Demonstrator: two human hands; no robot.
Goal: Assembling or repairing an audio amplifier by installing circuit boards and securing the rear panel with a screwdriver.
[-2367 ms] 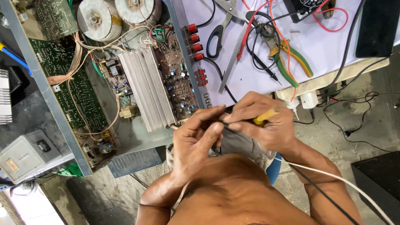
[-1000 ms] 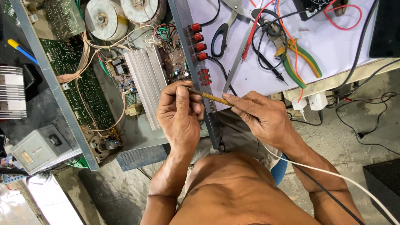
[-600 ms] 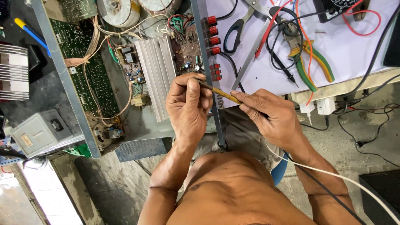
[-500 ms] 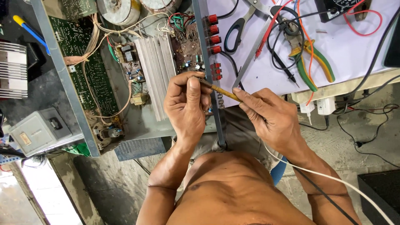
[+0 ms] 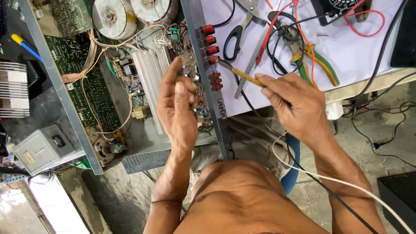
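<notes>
The right hand (image 5: 297, 106) pinches a yellow-handled soldering iron (image 5: 242, 76), tip toward 10 o'clock at the amplifier chassis (image 5: 203, 86); the left hand (image 5: 177, 108) hovers over its circuit board (image 5: 195, 91), fingers loosely curled, empty.

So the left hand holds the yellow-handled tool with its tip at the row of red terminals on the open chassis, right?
Not quite: the head view shows the right hand holding the yellow-handled tool. The left hand hovers over the open chassis. The tip does sit at the red terminals.
</notes>
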